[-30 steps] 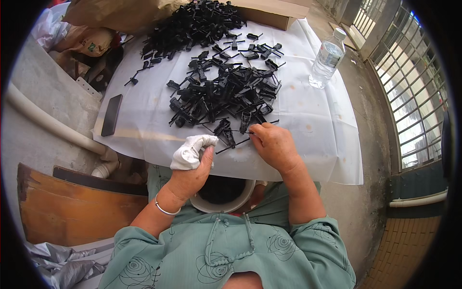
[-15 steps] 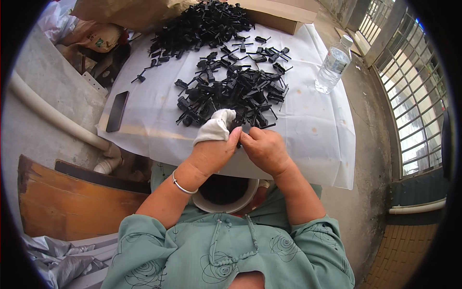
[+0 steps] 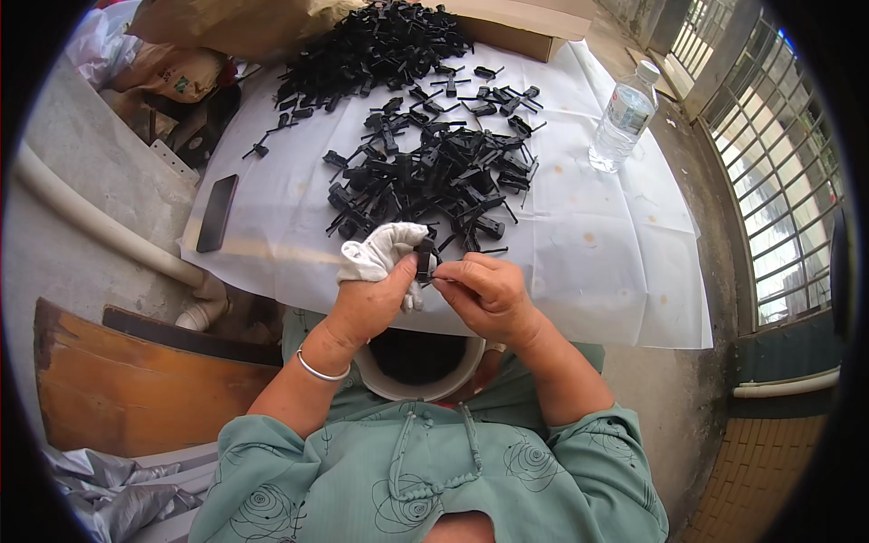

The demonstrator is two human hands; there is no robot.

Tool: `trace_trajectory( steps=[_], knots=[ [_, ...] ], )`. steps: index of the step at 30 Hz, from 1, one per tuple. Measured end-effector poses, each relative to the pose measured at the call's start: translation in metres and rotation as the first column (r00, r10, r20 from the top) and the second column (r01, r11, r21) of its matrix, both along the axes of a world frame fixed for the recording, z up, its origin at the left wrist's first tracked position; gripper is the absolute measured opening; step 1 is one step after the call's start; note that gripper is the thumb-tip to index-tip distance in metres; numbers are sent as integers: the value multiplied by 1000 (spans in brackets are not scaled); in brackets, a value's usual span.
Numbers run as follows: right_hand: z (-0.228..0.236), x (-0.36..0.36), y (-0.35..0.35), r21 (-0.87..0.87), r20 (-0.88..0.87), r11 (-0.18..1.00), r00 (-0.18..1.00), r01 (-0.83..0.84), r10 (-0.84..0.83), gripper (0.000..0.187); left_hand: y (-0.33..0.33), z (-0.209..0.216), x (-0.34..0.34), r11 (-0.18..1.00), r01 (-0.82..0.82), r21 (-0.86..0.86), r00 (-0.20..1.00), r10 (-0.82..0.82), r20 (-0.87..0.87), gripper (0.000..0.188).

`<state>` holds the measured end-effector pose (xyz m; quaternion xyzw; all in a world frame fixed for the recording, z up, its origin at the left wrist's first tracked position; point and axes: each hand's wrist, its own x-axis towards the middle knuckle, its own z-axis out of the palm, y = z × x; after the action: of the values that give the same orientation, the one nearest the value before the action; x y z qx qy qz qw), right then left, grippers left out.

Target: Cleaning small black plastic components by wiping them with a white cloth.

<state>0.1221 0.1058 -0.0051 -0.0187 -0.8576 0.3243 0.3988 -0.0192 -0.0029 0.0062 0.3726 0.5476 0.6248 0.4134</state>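
My left hand (image 3: 376,288), in a white fabric glove (image 3: 380,251) that leaves the thumb bare, is closed on a small black plastic part (image 3: 425,261). It holds the part upright just above the table's near edge. Beside it, my right hand (image 3: 489,291) pinches the lower right side of the same part between thumb and forefinger; the fingertips partly hide what they grip. Just beyond both hands spreads a loose pile of similar black plastic parts (image 3: 434,172), many with thin rods sticking out. A bigger heap (image 3: 371,54) of them lies farther back.
The table has a white plastic cover (image 3: 579,271). A clear water bottle (image 3: 625,118) stands at the right, and a dark phone (image 3: 217,213) lies at the left edge. Below the near edge, a white bucket (image 3: 471,366) sits between my knees. A cardboard box (image 3: 516,34) is at the back.
Both hands have drawn back from the pile toward me and slightly lower. The black part, mostly hidden before, now shows between them, and my right fingers have shifted onto its side.
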Motion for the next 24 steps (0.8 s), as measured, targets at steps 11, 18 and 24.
trace_trajectory(
  steps=[11, 18, 24],
  knots=[
    [-5, -1, -24, -478, 63, 873, 995, 101, -81, 13, -16, 7, 16, 995, 94, 19, 981, -89, -173, 34],
    [-1, -1, -17, -522, 21, 848, 992, -97, 126, 12, -20, 2, -1, 974, 220, 50, 955, -226, 192, 33],
    [-4, -5, -12, -333, 57, 940, 994, -73, 97, 17, -19, 5, 9, 995, 88, -46, 996, -87, 29, 34]
  ],
)
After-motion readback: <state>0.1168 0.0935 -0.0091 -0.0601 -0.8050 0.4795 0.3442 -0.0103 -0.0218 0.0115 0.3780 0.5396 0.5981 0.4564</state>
